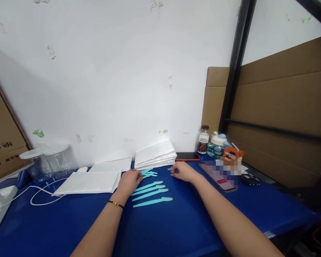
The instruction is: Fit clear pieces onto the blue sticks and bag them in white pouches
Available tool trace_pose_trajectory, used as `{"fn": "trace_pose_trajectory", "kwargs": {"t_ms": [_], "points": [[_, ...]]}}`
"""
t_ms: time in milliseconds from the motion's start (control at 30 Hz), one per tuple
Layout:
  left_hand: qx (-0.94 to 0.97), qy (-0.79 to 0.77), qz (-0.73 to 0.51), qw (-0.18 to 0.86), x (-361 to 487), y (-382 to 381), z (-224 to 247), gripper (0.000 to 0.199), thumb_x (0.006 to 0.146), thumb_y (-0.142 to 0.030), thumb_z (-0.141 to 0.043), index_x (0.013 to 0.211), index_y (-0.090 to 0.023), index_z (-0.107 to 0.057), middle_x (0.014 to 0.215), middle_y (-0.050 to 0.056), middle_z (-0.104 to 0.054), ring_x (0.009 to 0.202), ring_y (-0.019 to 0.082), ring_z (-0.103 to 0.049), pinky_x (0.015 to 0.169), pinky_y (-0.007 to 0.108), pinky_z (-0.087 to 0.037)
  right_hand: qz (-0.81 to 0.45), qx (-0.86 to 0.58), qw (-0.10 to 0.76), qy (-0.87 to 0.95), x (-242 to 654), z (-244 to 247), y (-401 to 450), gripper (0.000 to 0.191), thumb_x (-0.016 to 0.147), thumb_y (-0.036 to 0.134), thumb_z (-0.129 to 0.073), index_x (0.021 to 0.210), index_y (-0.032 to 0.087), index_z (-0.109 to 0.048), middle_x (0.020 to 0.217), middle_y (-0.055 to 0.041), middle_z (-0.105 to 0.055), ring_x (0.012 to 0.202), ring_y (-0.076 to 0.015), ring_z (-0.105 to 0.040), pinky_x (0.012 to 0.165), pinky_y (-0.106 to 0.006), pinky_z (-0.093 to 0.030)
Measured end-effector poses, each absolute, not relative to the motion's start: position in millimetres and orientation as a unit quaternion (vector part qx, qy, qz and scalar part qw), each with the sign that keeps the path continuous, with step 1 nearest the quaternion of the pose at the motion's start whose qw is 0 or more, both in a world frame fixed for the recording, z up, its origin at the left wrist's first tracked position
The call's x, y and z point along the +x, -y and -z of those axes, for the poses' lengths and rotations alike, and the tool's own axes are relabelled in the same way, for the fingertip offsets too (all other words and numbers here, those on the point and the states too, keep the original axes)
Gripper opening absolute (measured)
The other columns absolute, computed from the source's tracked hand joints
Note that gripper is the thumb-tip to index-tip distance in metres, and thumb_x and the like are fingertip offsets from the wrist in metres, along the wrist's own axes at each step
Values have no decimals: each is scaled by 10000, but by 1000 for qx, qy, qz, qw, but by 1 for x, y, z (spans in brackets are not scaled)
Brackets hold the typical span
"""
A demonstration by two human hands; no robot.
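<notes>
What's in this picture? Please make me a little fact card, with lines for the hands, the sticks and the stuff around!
Left hand: at the teal sticks; grip unclear
Right hand: fingertips by small pale pieces
Stick layout: some side by side, others crossed in a pile behind
Behind the pile: stacked white packets
Right side: lit phone, orange packet, brown-capped bottle
Far left: clear tubs
Table: blue

Blue table [171, 228] | slim turquoise tools [152, 202] | white packets [88, 182] | phones [216, 175] | clear containers [59, 162]
</notes>
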State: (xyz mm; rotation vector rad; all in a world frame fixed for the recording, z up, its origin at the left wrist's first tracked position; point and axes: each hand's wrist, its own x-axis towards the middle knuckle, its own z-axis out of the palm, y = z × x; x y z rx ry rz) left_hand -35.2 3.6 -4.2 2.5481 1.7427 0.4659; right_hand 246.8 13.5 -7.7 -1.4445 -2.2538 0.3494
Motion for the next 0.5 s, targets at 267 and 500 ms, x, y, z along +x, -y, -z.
{"fn": "trace_pose_trajectory", "kwargs": {"t_ms": [267, 500], "points": [[845, -515, -144, 21, -27, 2, 0, 210, 821, -247, -432, 772, -203, -631, 840, 42, -653, 802, 174, -579, 721, 255, -383, -213, -492, 208, 818, 240, 12, -14, 67, 656, 194, -650, 714, 161, -658, 726, -23, -662, 657, -134, -601, 583, -196, -413], [846, -505, -150, 85, -24, 4, 0, 193, 808, -258, -430, 815, -201, -615, 814, 28, -649, 748, 157, -569, 637, 229, -378, -298, -509, 230, 774, 232, 15, -15, 208, 560, 175, -712, 758, 154, -651, 671, 3, -651, 615, -117, -596, 544, -177, -428]]}}
